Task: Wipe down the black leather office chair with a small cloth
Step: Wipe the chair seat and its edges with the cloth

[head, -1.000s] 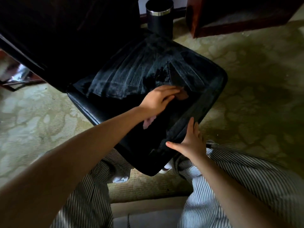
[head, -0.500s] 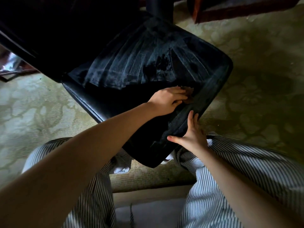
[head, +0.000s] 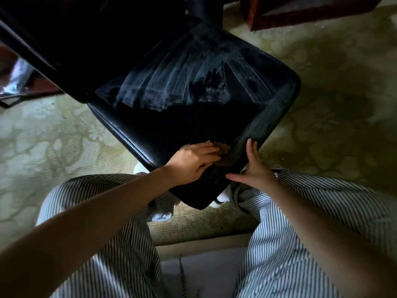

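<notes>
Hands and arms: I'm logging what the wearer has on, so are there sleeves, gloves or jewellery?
Both forearms are bare to the frame edge, with no sleeves in view. The left hand and right hand wear no gloves; no rings, watch or bracelets show.

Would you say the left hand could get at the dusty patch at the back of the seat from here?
Probably yes: the left hand with the cloth already lies on the seat, and nothing stands between it and the dusty patch.

Pale green patterned carpet (head: 53,134) covering floor, catching dim daylight. Dark reddish-brown wooden furniture (head: 300,14) standing at far right. Black cylindrical bin (head: 204,7) sitting beside it, top cropped. Shadows pooling right.
</notes>
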Tool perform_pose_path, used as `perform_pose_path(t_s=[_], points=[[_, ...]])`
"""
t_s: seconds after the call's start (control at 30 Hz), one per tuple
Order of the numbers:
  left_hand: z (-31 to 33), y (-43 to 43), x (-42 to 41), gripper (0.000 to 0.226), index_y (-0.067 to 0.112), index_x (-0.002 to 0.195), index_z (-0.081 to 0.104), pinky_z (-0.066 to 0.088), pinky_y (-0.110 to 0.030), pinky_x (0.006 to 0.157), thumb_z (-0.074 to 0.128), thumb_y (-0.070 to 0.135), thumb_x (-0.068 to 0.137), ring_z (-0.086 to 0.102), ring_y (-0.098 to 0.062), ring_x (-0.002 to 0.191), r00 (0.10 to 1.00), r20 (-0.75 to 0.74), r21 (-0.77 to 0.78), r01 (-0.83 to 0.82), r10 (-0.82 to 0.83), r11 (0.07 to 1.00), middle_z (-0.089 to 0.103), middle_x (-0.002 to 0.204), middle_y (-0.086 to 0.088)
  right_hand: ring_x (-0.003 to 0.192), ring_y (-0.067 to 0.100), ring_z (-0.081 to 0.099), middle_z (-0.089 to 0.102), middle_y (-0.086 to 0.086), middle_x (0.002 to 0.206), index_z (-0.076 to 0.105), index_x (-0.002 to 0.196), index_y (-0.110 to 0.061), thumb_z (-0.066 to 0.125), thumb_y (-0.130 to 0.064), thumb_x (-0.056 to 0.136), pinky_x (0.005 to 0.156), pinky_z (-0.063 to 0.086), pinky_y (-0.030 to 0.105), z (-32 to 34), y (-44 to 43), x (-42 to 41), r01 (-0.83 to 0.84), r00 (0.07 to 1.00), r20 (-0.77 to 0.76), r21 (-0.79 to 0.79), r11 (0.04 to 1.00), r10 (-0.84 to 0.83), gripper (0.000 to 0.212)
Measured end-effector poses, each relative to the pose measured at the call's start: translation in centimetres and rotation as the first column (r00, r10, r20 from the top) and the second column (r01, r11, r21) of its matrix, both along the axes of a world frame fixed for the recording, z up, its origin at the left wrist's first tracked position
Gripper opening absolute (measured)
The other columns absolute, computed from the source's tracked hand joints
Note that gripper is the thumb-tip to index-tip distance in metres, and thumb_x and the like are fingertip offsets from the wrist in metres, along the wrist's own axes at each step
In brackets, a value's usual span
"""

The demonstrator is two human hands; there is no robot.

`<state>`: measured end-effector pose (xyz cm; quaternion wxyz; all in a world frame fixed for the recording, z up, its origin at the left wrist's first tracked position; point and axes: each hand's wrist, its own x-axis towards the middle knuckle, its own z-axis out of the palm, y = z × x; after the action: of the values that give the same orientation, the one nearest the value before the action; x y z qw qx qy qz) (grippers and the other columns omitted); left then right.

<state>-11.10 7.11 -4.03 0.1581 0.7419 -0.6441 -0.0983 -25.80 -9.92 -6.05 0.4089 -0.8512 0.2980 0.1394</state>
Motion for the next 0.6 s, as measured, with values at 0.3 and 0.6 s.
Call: perform_pose_path(t_s=[0.3,0.6], points=[[-0.1,7.1,-2.0,0.036,0.014,0.111,0.068,0.041,-0.037,0.103,0.042,0.022,0.087,0.054,-0.021,0.119,0.994,-0.105,0.017,-0.003,0.005,1.000,0.065,0.118,-0.003,0.143,0.029,0.014,-0.019,0.001,0.156,-0.021,0.146,-0.027,0.077,-0.048,0.068,0.110,0.027,0.045,0.2,0.4,0.0,0.025,0.999,-0.022,-0.033,0.999,-0.026,0.126],[2.0,-3.9,1.9,0.033,0.005,0.111,0.066,0.036,-0.026,0.098,0.046,0.020,0.090,0.054,-0.026,0.108,0.974,-0.128,-0.092,-0.201,0.188,0.975,0.064,0.115,-0.015,0.143,0.032,0.012,-0.014,0.010,0.157,-0.016,0.148,-0.017,0.073,-0.051,0.071,0.114,0.016,0.048,1.0,0.3,0.3,0.043,0.992,-0.108,-0.167,0.985,-0.062,0.122]])
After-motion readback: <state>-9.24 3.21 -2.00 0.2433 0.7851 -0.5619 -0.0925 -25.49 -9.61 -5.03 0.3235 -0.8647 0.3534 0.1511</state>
